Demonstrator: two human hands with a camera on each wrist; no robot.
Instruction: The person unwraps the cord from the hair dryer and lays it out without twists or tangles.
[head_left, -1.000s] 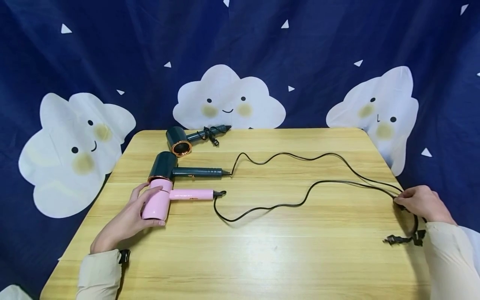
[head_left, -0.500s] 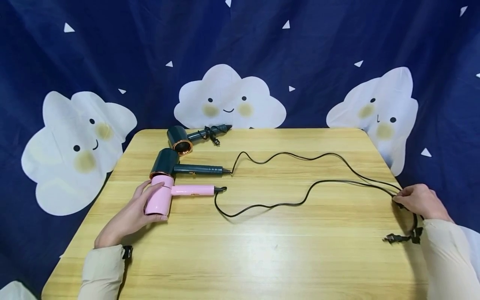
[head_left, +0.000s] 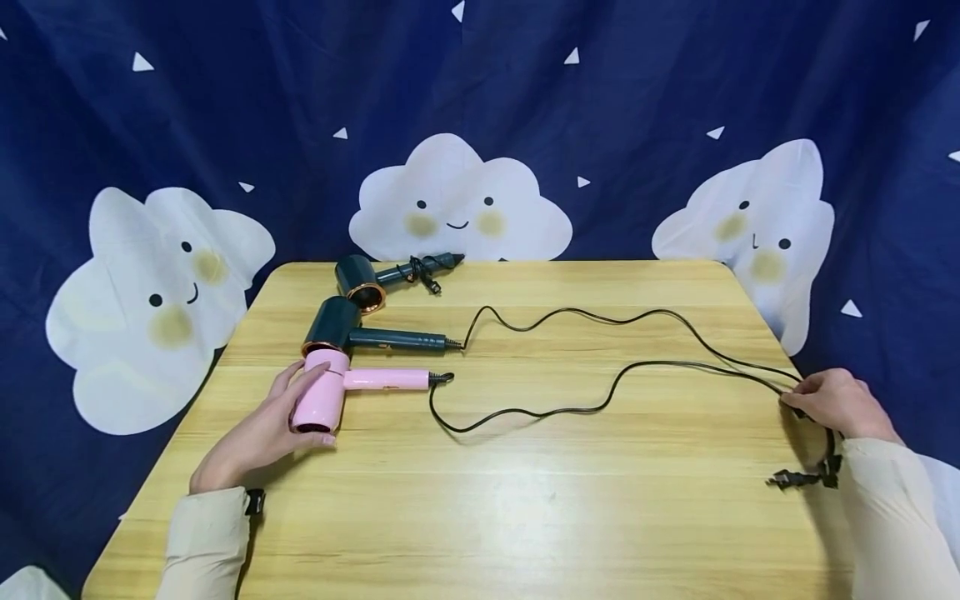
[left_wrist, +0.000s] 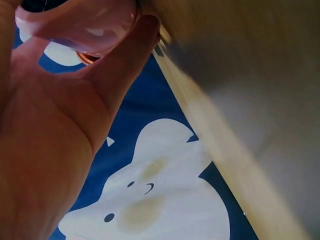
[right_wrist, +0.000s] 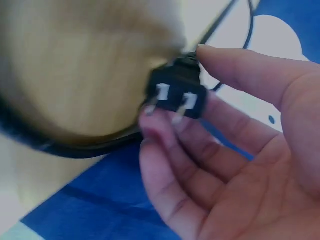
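Note:
In the head view my left hand (head_left: pixel 258 433) grips the barrel of a pink hair dryer (head_left: pixel 386 380), thumb at its near end and fingers along its left side. The far end of that barrel touches a dark green hair dryer (head_left: pixel 335 322) with a copper rim. Both handles point right. At the table's right edge my right hand (head_left: pixel 847 404) holds a black two-prong plug (right_wrist: pixel 177 90), its thumb and fingers round it in the right wrist view. Two thin black cords (head_left: pixel 577 409) run from the handles to this hand.
Behind lies a second dark green hair dryer (head_left: pixel 356 275), its cord wrapped round the handle. Another black plug (head_left: pixel 787 479) on a thicker looped cord lies near the right sleeve. The wooden table (head_left: pixel 525 533) meets a blue cloud-patterned curtain (head_left: pixel 615 92) at the back.
My left hand has shifted the pink hair dryer slightly away and to the right, and the dark green one touching it has shifted slightly too. The right hand has barely moved.

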